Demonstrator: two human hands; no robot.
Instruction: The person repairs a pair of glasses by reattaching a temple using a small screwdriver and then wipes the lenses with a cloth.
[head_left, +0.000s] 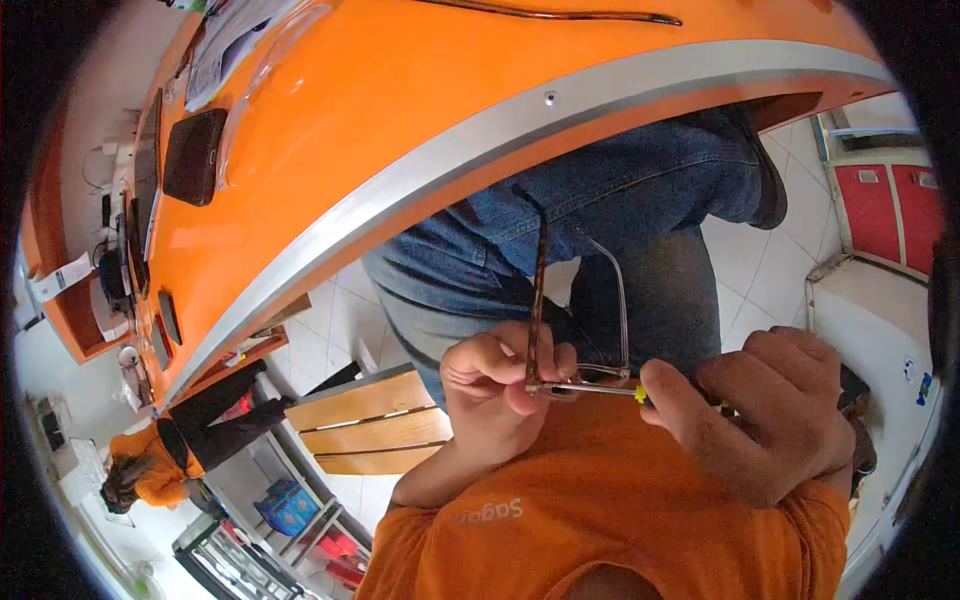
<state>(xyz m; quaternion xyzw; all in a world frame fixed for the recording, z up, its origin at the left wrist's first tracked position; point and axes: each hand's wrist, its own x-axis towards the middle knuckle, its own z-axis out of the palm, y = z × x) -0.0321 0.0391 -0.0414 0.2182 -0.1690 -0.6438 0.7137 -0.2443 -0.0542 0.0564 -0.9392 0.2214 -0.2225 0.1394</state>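
A pair of eyeglasses is pinched at its front by my left hand, above my lap. One brown mottled temple points up and away from me, and the other, thinner-looking one stands to its right. My right hand is wrapped round a small screwdriver with a yellow collar. Its thin metal shaft reaches left to the hinge corner of the glasses, beside my left fingertips. Whether the tip sits in a screw is too small to tell.
An orange table with a metal edge strip curves ahead of my knees. On it lie a long dark brown thin piece, a dark flat case and papers. A slatted wooden bench and a person in orange are at left.
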